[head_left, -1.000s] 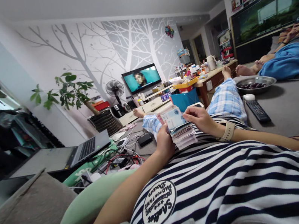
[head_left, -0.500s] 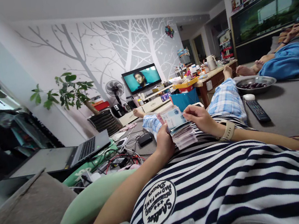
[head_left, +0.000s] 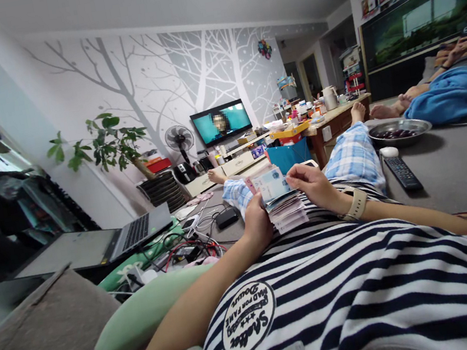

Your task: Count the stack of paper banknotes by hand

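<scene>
Unevenly, blue and pinkish banknotes (head_left: 280, 198) overlap

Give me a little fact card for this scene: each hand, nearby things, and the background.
left hand: gripping a bundle of banknotes
right hand: pinching the edge of the bluish top note
worn: pale wrist strap, striped top
to the right: remote control, metal bowl holding dark round items
to the left: open laptop, tangled cables
background: lit TV, fan, potted plant
</scene>
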`<state>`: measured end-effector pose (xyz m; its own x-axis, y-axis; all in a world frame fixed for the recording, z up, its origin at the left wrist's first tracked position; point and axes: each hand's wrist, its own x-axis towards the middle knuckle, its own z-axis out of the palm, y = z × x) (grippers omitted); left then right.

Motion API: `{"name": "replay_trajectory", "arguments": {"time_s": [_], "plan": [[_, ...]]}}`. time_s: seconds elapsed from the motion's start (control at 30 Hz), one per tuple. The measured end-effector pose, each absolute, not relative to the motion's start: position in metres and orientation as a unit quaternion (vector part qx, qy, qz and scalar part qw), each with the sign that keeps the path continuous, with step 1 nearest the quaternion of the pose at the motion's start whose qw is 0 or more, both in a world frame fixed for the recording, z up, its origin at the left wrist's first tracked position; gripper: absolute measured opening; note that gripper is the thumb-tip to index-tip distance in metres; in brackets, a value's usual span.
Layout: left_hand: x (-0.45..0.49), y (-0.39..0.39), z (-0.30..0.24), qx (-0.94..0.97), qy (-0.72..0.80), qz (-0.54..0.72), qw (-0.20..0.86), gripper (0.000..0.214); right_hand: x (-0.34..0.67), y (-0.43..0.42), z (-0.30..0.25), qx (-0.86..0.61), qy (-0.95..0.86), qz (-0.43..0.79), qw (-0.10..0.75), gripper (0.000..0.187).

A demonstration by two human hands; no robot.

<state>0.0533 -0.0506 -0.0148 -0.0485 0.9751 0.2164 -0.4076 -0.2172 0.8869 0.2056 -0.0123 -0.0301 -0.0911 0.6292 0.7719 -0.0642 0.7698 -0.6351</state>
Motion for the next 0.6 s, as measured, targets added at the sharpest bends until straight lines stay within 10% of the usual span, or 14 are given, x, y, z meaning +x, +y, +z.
{"name": "replay_trajectory", "arguments": {"time_s": [0.6], "plan": [[0.0521,-0.0484,-0.0154,0.424,0.332,0.648,0.538,0.017,0.2055,-0.0123,-0.0313,-0.191,-0.689,0.278,0.641,0.041]]}}
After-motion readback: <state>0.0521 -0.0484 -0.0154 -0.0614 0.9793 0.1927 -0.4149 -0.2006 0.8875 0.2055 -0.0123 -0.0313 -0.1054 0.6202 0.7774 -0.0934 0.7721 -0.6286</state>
